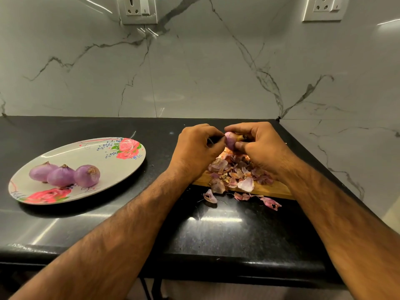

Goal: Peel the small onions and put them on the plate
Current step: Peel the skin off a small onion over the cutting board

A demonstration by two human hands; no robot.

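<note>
Glossy black tabletop (216, 234) against a white, grey-veined marble wall (194, 72). A left socket (138, 9) and a right socket (324, 7) are set high in the wall. A wooden cutting board (270, 190) lies on the tabletop, right of centre.

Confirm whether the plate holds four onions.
No, only three onions lie on the plate; the left hand and right hand hold a fourth onion.

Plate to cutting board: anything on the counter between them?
Head view: only bare black countertop between the plate and the cutting board; the left forearm crosses over that stretch.
</note>
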